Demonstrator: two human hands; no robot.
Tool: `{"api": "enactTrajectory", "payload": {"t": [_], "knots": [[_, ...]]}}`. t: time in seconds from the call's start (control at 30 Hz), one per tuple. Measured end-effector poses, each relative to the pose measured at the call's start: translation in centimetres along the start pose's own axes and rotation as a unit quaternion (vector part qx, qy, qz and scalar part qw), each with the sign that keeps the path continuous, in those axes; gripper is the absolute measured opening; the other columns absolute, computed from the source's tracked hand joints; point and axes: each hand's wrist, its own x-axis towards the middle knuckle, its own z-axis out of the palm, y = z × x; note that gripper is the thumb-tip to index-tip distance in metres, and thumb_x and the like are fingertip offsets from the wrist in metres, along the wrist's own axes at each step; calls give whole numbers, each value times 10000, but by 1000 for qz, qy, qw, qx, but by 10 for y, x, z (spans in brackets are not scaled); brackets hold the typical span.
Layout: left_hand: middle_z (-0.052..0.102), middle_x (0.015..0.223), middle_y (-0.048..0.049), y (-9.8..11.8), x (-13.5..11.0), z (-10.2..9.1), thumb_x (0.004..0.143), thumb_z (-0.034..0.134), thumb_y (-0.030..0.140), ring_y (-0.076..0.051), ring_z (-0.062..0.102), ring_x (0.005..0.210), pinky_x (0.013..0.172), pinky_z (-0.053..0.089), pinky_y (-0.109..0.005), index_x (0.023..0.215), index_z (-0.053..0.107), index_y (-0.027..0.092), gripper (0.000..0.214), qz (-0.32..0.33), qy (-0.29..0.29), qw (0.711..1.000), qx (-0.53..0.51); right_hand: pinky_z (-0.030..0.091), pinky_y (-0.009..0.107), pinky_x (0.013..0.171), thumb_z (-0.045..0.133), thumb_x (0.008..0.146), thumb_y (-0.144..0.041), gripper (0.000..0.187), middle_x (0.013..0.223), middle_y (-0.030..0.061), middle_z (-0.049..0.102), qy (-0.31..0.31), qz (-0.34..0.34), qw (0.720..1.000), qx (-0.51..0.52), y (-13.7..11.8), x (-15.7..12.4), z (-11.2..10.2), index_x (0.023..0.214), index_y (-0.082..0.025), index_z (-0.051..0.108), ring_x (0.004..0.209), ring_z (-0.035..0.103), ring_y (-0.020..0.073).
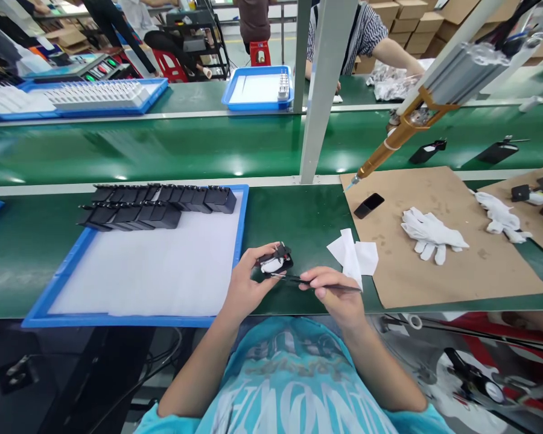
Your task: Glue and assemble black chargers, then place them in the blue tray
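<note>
Between the thumb and fingers of my left hand [247, 283] is a small black device [284, 256] with a white part on its face. My right hand [337, 295] grips dark tweezers [298, 279], whose tips touch or nearly touch the near side of the device. Both hands are above the green bench, close to its front edge. Just past my right hand lie folded white papers [364, 256]. To the left, a blue tray [63, 268] with a white lining holds rows of black units [158, 214] along its far side.
On the right, a brown cardboard sheet [411, 289] bears a phone-like black object [368, 205] and white gloves [432, 232]. A gold-coloured tool [384, 152] hangs over it. A white post [319, 90] rises ahead beside the green conveyor belt [185, 144]. Other people work beyond.
</note>
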Motion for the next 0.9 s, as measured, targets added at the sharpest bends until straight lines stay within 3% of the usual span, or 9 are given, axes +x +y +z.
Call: {"api": "enactTrajectory", "payload": {"t": [0.07,0.37,0.63,0.9], "knots": [[673,1184,-105,-1,0,-1,603,827,47,-238,613,1140,1000,458,-321,1002,686,204,451,9,-9,1000,14,608,402,787,657,861,-250,168,951,41,775,-13,-45,998,-28,0,0,2,991,-314,742,913,709,208],[682,1160,-104,1,0,-1,562,825,16,-265,607,1130,983,459,-354,949,704,209,449,-10,-6,1000,-5,618,404,758,640,853,-156,267,946,36,782,30,-117,984,-131,0,-2,12,1038,-324,734,857,743,220],[671,1204,-91,-3,-1,-5,651,786,58,-271,602,1138,961,453,-369,1014,687,246,420,52,-61,995,60,622,393,778,628,844,-92,342,986,23,776,5,-124,983,-134,-3,4,18,1072,-329,722,903,739,210],[669,1201,-91,-6,-2,-7,682,786,100,-272,599,1152,966,452,-373,1028,673,251,394,66,-70,993,69,618,399,776,622,836,-68,360,1000,27,773,-12,-108,985,-136,-3,3,15,1069,-324,722,908,734,215]]}}
